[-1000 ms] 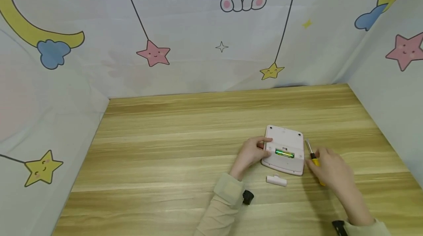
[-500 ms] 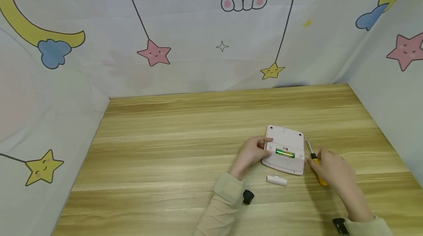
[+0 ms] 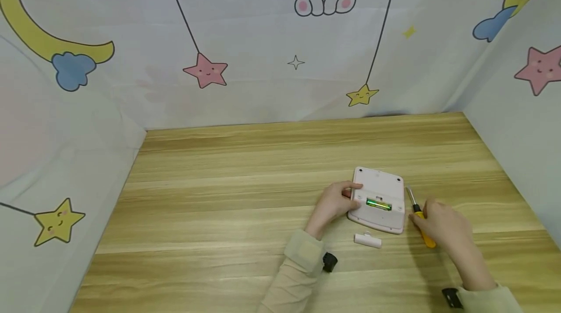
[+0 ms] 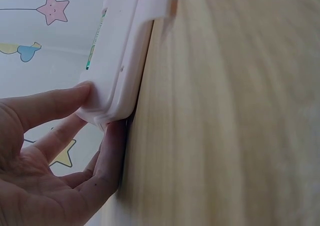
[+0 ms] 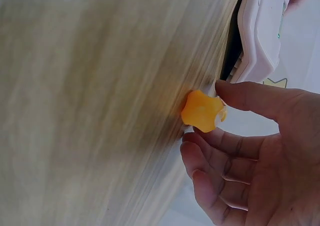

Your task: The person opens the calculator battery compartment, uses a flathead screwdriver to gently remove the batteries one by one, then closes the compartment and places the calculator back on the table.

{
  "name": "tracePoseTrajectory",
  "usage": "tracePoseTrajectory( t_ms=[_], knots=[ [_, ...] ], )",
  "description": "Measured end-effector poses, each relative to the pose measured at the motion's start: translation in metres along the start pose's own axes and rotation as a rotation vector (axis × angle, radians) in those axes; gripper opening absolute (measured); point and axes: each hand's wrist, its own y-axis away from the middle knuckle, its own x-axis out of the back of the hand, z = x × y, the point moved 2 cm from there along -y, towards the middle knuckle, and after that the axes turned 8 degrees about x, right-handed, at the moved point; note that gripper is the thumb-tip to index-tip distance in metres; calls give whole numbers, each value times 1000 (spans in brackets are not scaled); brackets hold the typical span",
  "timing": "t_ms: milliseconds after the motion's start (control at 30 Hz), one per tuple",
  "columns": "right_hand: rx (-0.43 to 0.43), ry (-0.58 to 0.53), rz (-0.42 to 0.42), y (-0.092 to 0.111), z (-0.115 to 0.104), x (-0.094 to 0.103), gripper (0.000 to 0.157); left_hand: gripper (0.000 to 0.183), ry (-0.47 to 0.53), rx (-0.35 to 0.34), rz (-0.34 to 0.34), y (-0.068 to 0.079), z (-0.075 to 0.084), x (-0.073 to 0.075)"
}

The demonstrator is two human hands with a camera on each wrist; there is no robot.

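Note:
A pale pink calculator-like device (image 3: 380, 186) lies back side up on the table, its front face hidden. A green battery (image 3: 379, 204) sits in its uncovered compartment. My left hand (image 3: 334, 202) pinches the device's left edge, the thumb on the back and fingers at the side and underneath, as the left wrist view shows. Right of the device lies a screwdriver (image 3: 421, 223) with a yellow handle, its metal tip pointing away from me. My right hand (image 3: 444, 225) pinches that handle between thumb and index finger; the other fingers are loosely bent. Below the device rests the small battery cover (image 3: 367, 240).
The wood-grain table (image 3: 228, 196) stretches far to the left of the hands. White fabric walls (image 3: 254, 99) with printed stars and moons rise at its back and both sides. A black wrist-camera mount (image 3: 329, 262) sticks out by the left sleeve.
My right hand has shifted very slightly to the right, and the screwdriver's handle end has swung a little right with it, showing more of the handle. The left hand and device stay put.

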Motion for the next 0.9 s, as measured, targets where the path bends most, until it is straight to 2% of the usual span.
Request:
tracePoseTrajectory(
  t_ms=[267,600,900],
  knots=[
    [-15,-10,-19,0,3,-1,38,40,5,2,2,0,-1,-1],
    [-2,-24,0,-1,5,-2,41,40,6,11,1,-1,-2,-2],
    [4,-16,30,0,4,-1,37,40,-5,10,8,0,0,-1]
  ],
)
